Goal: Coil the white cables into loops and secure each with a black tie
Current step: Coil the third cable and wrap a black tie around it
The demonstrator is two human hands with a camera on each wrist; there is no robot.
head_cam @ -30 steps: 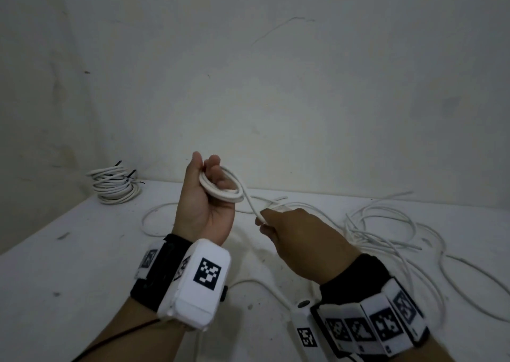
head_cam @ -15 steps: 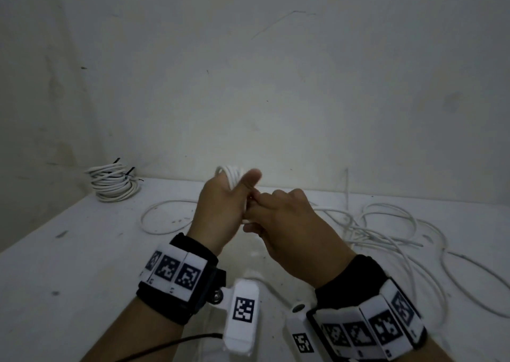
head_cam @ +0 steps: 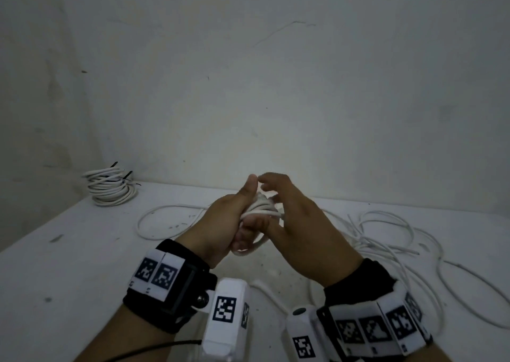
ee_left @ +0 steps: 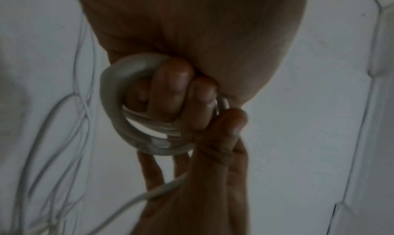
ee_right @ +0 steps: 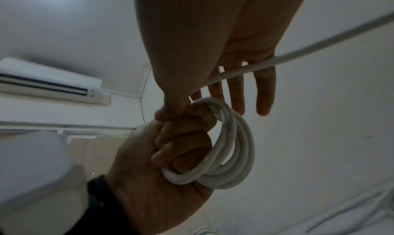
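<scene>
My left hand (head_cam: 229,223) is held above the table, thumb up, and grips a small coil of white cable (head_cam: 260,210) of several turns. In the right wrist view the coil (ee_right: 234,146) hangs round the curled left-hand fingers (ee_right: 181,137). My right hand (head_cam: 292,218) lies against the coil from the right with its fingers straight. A loose cable strand (ee_right: 319,48) runs across its palm between thumb and fingers toward the coil. The left wrist view shows the coil (ee_left: 119,104) close up, with the right hand (ee_left: 213,171) just beyond it. No black tie shows near the hands.
A finished cable coil with black ties (head_cam: 110,188) sits at the table's back left corner by the wall. Loose white cable (head_cam: 386,237) sprawls over the right side, and one loop (head_cam: 154,223) lies left of my hands. The white table (head_cam: 55,279) has a near-left bare area.
My left hand has turned from palm-up to thumb-up, keeping the coil. My right hand rose from lower right to meet it, bringing the cable strand onto the coil, and its fingers have straightened.
</scene>
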